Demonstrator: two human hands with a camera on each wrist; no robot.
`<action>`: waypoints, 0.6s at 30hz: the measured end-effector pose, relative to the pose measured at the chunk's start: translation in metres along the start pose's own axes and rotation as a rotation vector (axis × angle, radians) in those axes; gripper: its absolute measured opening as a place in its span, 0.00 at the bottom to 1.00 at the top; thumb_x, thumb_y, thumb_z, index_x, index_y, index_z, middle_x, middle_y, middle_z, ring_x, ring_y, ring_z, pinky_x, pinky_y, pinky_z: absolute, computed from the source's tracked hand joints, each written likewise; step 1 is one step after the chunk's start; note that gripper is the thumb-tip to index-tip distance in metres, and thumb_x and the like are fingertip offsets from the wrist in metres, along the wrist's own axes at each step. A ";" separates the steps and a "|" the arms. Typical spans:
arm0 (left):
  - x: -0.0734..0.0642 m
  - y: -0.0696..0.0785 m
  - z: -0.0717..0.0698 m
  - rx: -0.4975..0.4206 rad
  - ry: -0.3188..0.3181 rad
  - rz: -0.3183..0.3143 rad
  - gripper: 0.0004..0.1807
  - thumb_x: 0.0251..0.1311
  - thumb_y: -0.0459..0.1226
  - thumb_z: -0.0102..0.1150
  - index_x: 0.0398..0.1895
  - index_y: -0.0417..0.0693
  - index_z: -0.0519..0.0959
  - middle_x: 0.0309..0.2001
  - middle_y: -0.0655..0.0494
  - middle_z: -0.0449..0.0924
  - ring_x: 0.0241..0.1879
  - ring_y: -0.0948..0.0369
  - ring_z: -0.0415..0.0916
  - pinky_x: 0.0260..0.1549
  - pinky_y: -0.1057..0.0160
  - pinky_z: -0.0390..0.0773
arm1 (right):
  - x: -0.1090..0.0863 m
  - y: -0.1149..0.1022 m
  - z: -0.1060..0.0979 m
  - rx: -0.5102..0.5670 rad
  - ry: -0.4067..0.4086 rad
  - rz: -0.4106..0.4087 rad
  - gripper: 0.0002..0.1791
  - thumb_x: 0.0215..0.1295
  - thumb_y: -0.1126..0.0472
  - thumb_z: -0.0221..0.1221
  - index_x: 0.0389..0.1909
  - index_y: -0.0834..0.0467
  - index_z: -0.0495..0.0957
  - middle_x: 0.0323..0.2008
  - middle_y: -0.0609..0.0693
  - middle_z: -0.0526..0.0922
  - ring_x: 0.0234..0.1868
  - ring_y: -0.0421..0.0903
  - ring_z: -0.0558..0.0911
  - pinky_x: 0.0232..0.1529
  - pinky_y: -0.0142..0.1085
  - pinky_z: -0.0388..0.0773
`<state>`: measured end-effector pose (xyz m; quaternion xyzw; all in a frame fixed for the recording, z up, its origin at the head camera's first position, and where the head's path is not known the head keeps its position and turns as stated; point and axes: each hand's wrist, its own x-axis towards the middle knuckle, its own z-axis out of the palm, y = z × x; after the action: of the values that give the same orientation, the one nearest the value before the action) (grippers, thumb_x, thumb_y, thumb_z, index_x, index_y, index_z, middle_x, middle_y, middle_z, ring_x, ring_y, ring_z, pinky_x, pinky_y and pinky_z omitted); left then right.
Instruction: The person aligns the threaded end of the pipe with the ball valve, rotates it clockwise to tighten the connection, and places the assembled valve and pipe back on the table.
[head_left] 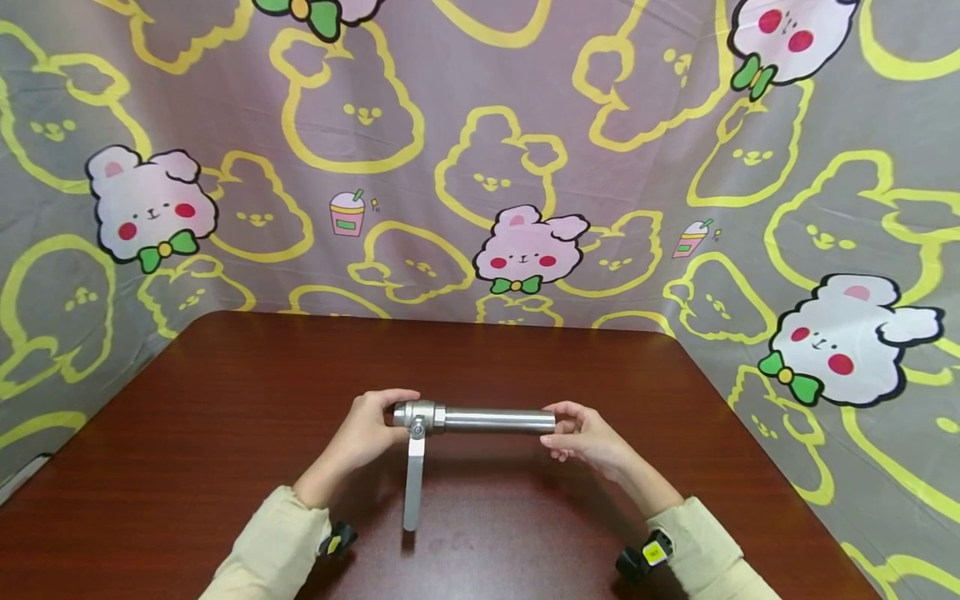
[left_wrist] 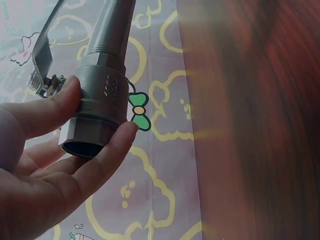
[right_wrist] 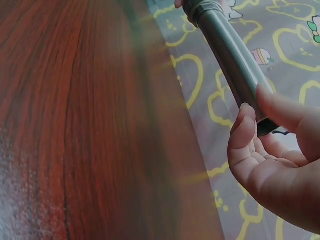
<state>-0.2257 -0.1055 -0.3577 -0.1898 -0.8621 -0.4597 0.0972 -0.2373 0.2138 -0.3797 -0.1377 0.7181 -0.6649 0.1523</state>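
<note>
Left hand (head_left: 363, 429): thumb and fingers are clamping round the outer end of a metal valve (head_left: 424, 412), its open mouth facing the palm. Right hand (head_left: 588, 437): thumb and fingers are pinching the free end of a steel pipe (head_left: 495, 420). The pipe is running straight between the two grips, its other end meeting the valve just inward of the left fingers; how firmly it is seated, I cannot tell.

Reason for the hold (my inference): the hands are taking one end each, so the weight is being shared and the pair is lying in line. The assembly appears to be hanging clear of the brown table (head_left: 480, 362) below both grips.

A flat lever (head_left: 414, 492) is projecting from the valve toward the person, crosswise to the pipe, just beside the left thumb. It is probably the main obstruction, likely to catch the left wrist if the valve is rolled. Small dark devices (head_left: 339, 539) are sitting at both wrists, behind the grips, by the pale sleeves (head_left: 273, 533). Beyond the grips, a cartoon-printed cloth (head_left: 420, 92) is enclosing the table's far edge and sides.
</note>
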 end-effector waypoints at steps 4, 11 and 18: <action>0.000 0.000 0.000 0.000 -0.001 -0.018 0.23 0.36 0.21 0.61 0.42 0.34 0.78 0.38 0.44 0.78 0.36 0.55 0.72 0.35 0.58 0.71 | 0.000 0.001 0.000 -0.004 -0.006 -0.004 0.23 0.54 0.71 0.58 0.48 0.76 0.61 0.22 0.50 0.76 0.20 0.40 0.74 0.22 0.29 0.72; -0.001 -0.001 0.000 -0.005 0.007 -0.012 0.22 0.36 0.21 0.62 0.42 0.34 0.78 0.38 0.45 0.79 0.35 0.55 0.72 0.34 0.60 0.71 | 0.000 0.000 0.000 0.014 -0.012 0.005 0.12 0.62 0.64 0.52 0.37 0.71 0.66 0.24 0.51 0.75 0.22 0.41 0.75 0.24 0.28 0.72; 0.000 -0.001 0.000 0.005 0.016 0.026 0.22 0.35 0.21 0.63 0.42 0.34 0.78 0.37 0.45 0.79 0.35 0.55 0.73 0.34 0.59 0.71 | 0.001 -0.002 0.001 0.085 0.020 0.036 0.13 0.64 0.61 0.51 0.34 0.69 0.71 0.23 0.54 0.77 0.21 0.41 0.76 0.25 0.29 0.73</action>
<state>-0.2264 -0.1062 -0.3587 -0.1969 -0.8598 -0.4580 0.1106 -0.2379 0.2120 -0.3774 -0.1113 0.6930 -0.6935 0.1628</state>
